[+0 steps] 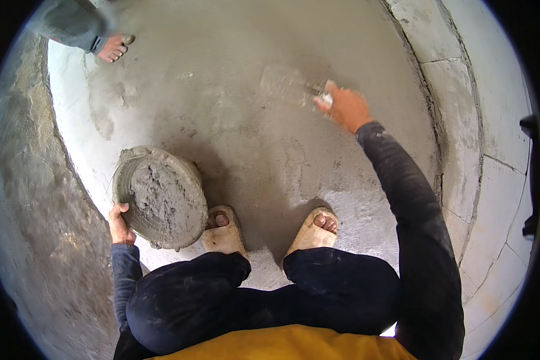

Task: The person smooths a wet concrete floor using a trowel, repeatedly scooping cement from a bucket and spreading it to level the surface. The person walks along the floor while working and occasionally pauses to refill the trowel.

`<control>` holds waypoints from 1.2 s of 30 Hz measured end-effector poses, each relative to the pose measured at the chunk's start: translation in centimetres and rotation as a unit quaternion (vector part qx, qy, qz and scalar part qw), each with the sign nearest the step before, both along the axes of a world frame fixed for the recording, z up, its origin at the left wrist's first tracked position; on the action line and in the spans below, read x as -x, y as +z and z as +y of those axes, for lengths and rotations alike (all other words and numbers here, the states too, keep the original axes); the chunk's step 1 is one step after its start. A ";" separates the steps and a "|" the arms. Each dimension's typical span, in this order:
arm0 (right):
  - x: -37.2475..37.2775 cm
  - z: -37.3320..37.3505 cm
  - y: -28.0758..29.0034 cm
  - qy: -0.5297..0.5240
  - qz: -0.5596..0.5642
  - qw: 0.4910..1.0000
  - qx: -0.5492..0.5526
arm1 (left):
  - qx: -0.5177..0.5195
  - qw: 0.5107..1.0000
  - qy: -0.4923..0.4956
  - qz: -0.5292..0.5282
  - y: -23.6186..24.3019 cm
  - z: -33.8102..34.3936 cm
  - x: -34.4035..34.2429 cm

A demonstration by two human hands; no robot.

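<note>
My left hand grips the rim of a bucket at its near left side, thumb over the edge. Grey wet mortar fills the bucket, and its rim is crusted with the same stuff. Out ahead to the right, my right hand is closed round the handle of a trowel. The flat blade, smeared by motion, points left and lies on or just above the grey mortar-coated floor. Whether the blade touches the surface I cannot tell.
My feet in pale slides stand on the floor right of the bucket. Another person's bare foot and dark trouser leg show at the upper left. A block wall curves along the right; a rough brownish surface runs along the left.
</note>
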State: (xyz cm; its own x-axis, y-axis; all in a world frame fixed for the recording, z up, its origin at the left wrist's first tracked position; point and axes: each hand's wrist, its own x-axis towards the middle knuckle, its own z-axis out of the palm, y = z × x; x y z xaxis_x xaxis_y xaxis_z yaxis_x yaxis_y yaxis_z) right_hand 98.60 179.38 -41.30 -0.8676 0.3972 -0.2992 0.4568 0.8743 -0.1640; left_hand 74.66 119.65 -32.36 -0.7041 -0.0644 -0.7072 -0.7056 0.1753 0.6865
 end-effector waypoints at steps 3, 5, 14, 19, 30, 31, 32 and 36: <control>0.6 1.6 -0.3 -0.090 -0.005 0.996 0.008 | 0.009 1.000 -0.005 -0.009 -0.1 -0.1 0.0; -0.5 2.5 -1.1 -0.162 0.000 0.986 0.041 | 0.010 1.000 -0.004 -0.008 -0.2 -0.3 0.1; -3.1 5.8 -1.3 -0.440 0.095 0.866 0.217 | 0.025 0.999 0.000 -0.024 -0.8 -0.6 0.3; -1.5 -5.7 -1.5 -0.164 0.051 0.955 0.241 | 0.028 1.000 -0.006 -0.010 -1.1 -1.0 0.3; -12.7 -13.9 1.1 -0.123 -0.052 0.981 0.140 | -0.007 0.999 -0.035 -0.015 -1.9 -2.1 1.1; -14.1 -11.6 0.5 -0.215 -0.021 0.969 0.118 | 0.007 0.999 -0.045 -0.012 -1.8 -2.1 1.0; -15.8 -9.1 0.1 -0.316 0.007 0.942 0.110 | 0.012 0.999 -0.049 -0.011 -1.7 -2.1 1.1; -25.4 -3.4 -1.2 -0.510 0.041 0.859 -0.037 | 0.047 0.996 -0.078 0.004 -1.5 -2.1 1.5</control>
